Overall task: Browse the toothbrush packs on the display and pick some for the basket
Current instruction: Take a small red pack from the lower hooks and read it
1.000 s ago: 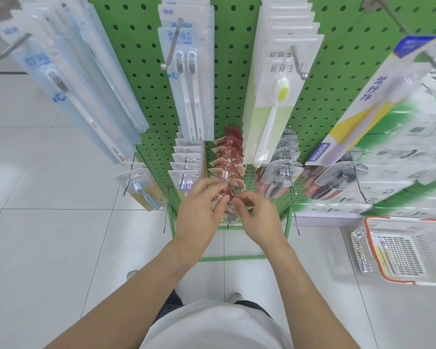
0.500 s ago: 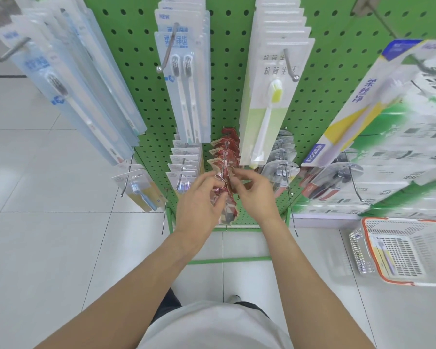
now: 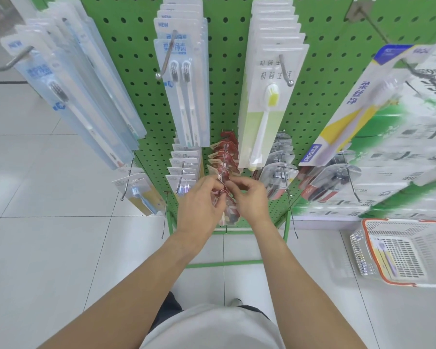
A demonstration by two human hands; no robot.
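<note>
Nearest the camera, the left hand (image 3: 199, 205) and right hand (image 3: 249, 197) meet at the front of the lower centre hook; fingers of both are curled in a pinch on the foremost red toothbrush pack (image 3: 224, 183), which hangs at the head of its red row with the rest of the pack hidden behind the hands. The white basket (image 3: 398, 253) with an orange rim sits on the floor to the right, one pack visible inside. Farther back, the green pegboard (image 3: 227, 79) carries a twin-brush pack (image 3: 184, 84) and a yellow-brush pack (image 3: 269, 102) on upper hooks.
</note>
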